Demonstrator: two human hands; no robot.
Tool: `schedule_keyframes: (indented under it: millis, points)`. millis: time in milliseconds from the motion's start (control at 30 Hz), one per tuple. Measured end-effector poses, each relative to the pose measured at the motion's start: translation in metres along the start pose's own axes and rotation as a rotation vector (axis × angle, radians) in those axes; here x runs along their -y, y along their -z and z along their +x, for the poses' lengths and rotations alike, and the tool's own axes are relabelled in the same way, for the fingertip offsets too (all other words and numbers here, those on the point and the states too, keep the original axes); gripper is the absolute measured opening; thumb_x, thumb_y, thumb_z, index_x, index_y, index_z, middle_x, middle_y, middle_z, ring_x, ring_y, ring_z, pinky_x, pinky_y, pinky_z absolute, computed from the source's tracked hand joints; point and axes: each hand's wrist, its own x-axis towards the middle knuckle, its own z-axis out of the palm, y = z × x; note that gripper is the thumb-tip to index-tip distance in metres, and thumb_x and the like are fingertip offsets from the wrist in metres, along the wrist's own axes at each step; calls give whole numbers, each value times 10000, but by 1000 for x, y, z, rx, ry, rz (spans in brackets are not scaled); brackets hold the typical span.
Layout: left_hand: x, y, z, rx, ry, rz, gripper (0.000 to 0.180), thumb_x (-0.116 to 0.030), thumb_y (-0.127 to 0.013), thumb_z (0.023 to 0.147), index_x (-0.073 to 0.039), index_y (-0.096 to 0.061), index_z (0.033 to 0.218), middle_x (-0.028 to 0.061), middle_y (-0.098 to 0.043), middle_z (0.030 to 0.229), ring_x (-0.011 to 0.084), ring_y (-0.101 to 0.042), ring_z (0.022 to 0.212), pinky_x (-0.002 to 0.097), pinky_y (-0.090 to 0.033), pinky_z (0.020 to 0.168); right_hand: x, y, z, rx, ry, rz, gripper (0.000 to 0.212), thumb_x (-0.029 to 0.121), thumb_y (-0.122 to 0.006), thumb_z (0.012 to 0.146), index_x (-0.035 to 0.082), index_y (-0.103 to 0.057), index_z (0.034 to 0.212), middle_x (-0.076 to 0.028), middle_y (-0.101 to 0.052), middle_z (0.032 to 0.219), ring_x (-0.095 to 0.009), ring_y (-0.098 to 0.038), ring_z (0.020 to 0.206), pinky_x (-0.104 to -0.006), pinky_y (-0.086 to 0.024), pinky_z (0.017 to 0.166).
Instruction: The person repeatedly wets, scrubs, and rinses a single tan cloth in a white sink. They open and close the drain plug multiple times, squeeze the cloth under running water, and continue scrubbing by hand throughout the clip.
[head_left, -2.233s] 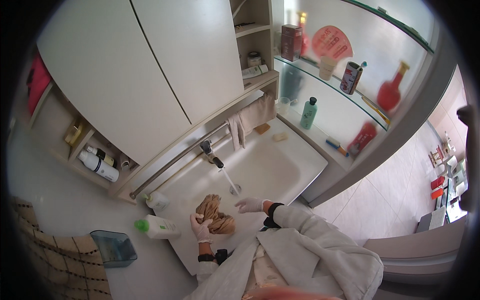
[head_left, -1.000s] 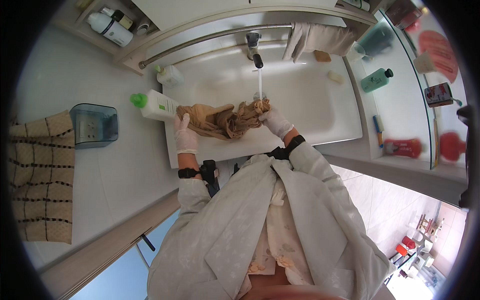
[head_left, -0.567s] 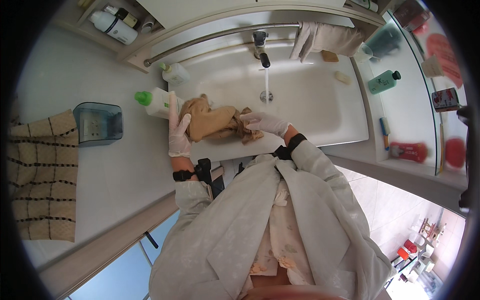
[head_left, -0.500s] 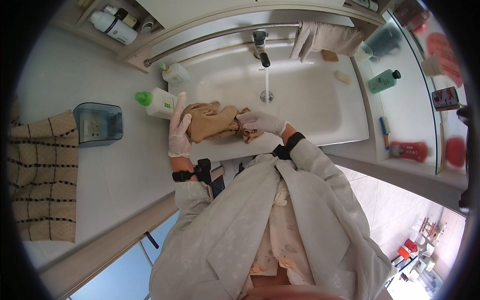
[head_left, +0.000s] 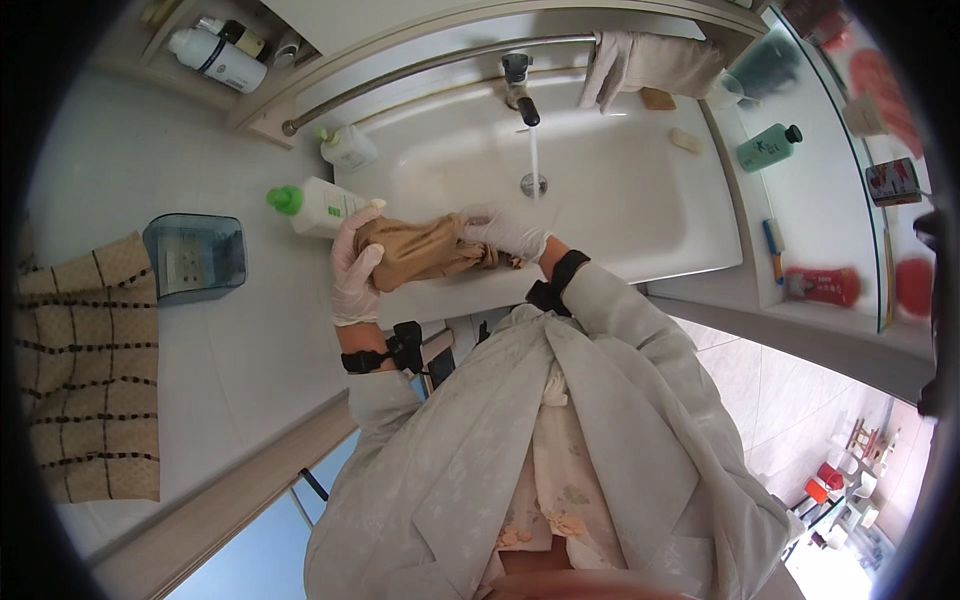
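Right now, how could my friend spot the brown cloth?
Find the white sink, then look toward its near left corner, to the left of the tap. The brown cloth is there, between the gloved left hand and right hand. It's bunched and darker than the pale cloth hanging on the rail.

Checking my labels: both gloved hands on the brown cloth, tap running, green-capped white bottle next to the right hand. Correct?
Not quite. The head view shows the green-capped white bottle next to the left hand, not the right hand. The rest holds: both gloved hands are on the brown cloth, and the tap is running.
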Motion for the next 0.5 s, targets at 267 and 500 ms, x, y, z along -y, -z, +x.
schedule_keyframes:
  millis: [267,500]
  points:
    - [4,5,6,-296,-54,449,392,-55,-537,935,18,-508,1319,98,-537,1325,187,-479,1247,305,-346,1083,45,29,-12,-82,53,96,174,154,-654,927,40,-681,1055,14,-663,971,-89,-589,946,-246,-455,917]
    - [13,23,2,-371,91,308,281,-164,-612,939,31,-624,1142,52,-623,1086,142,-543,1025,294,-402,968,67,37,-14,-89,90,333,241,231,-647,946,65,-658,1122,25,-648,1016,-79,-582,966,-244,-464,884]
